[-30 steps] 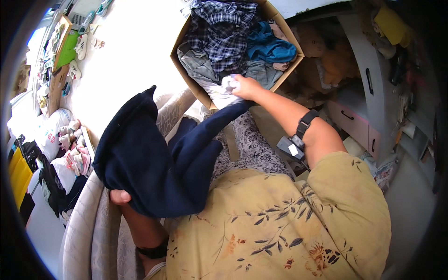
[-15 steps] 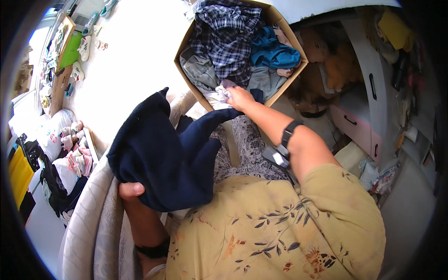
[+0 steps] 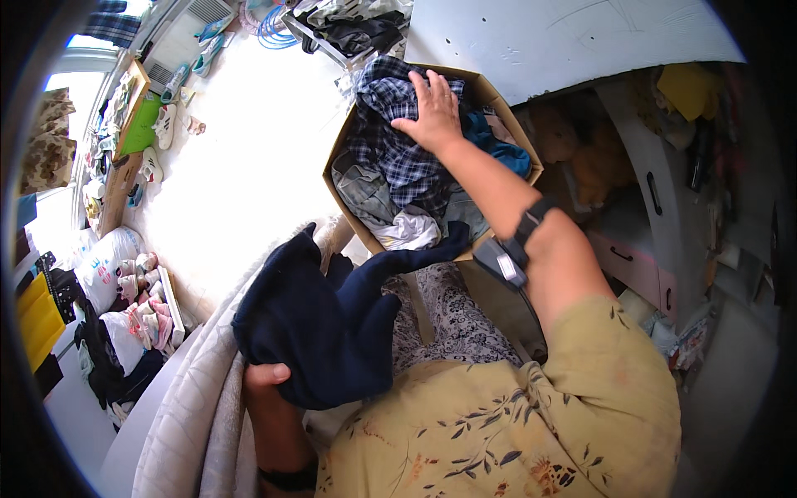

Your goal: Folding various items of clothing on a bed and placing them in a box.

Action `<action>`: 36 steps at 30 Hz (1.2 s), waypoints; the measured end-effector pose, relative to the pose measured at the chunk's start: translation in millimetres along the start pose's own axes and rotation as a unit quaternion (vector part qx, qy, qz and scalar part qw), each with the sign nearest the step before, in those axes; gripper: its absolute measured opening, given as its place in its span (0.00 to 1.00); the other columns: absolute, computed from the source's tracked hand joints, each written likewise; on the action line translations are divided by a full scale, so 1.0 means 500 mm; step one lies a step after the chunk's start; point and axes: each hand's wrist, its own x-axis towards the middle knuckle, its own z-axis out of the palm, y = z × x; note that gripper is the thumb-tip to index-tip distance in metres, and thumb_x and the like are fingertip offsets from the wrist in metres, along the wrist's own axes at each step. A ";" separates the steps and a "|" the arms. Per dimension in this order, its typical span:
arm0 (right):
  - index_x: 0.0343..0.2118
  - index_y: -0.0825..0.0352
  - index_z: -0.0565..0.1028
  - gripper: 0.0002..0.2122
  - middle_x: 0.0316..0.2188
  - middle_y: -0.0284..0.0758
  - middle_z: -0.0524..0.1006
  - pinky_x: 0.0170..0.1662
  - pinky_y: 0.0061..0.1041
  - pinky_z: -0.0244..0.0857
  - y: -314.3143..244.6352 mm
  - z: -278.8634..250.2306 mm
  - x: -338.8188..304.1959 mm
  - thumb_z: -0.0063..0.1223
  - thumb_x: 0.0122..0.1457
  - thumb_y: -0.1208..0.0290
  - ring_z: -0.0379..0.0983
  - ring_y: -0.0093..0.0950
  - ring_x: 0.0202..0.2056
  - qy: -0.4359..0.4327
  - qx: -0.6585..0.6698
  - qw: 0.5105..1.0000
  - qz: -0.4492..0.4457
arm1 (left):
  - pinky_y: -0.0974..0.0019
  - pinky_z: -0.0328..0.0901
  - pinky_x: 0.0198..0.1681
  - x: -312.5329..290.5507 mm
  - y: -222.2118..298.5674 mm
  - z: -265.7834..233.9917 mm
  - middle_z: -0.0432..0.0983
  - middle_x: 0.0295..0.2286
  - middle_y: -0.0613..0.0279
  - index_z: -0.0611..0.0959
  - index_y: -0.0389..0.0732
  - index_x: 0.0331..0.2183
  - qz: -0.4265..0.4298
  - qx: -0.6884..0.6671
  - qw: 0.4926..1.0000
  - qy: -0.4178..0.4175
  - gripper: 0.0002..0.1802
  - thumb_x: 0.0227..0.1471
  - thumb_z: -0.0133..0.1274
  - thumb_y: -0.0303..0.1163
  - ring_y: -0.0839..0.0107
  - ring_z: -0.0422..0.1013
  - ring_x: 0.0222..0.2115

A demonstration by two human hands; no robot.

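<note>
My left hand [image 3: 267,376] grips the lower left edge of a dark navy garment [image 3: 332,332] with a ribbed hem, draped over my lap. One narrow, sleeve-like end of it reaches up to the near edge of a cardboard box [image 3: 502,104]. Inside the box, my right hand [image 3: 436,116] rests fingers spread on a dark blue and white plaid shirt [image 3: 390,158]. Around that shirt lie a grey denim piece [image 3: 361,189], a white cloth [image 3: 413,231] and a teal garment [image 3: 508,154]. My left fingers are mostly hidden under the navy cloth.
A pale quilted sofa arm [image 3: 187,390] is at my left. Beyond it are a shoe rack [image 3: 172,307] and white plastic bags [image 3: 110,266]. Sneakers [image 3: 166,126] sit along the far left wall. A cabinet with drawers [image 3: 628,249] stands at the right, below a white panel [image 3: 564,37].
My right hand has let go of the white cloth at the box's near side and moved farther in, onto the plaid shirt. The left hand keeps its hold; the view has shifted.
</note>
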 end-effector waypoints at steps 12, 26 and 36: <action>0.35 0.62 0.72 0.16 0.29 0.44 0.74 0.38 0.37 0.63 -0.004 0.060 -0.190 0.47 0.37 0.70 0.69 0.42 0.34 -0.302 0.071 0.950 0.038 | 0.61 0.53 0.53 0.019 -0.015 0.010 0.60 0.47 0.48 0.58 0.30 0.50 -0.005 -0.022 1.000 0.007 0.47 0.20 0.51 0.32 0.57 0.59 0.48; 0.53 0.52 0.57 0.36 0.52 0.47 0.55 0.49 0.32 0.57 0.027 0.077 -0.209 0.59 0.36 0.66 0.56 0.42 0.51 -0.322 -0.031 0.941 0.098 | 0.62 0.53 0.52 0.047 -0.032 0.041 0.60 0.47 0.49 0.58 0.30 0.50 -0.034 0.035 0.998 -0.024 0.47 0.22 0.53 0.34 0.59 0.59 0.48; 0.41 0.71 0.68 0.21 0.34 0.33 0.72 0.40 0.22 0.62 0.121 -0.251 -0.238 0.48 0.37 0.82 0.69 0.24 0.35 -0.297 0.582 0.707 0.271 | 0.62 0.55 0.51 0.019 -0.014 0.056 0.62 0.45 0.50 0.60 0.31 0.49 -0.005 0.053 0.997 -0.052 0.45 0.23 0.52 0.35 0.60 0.61 0.46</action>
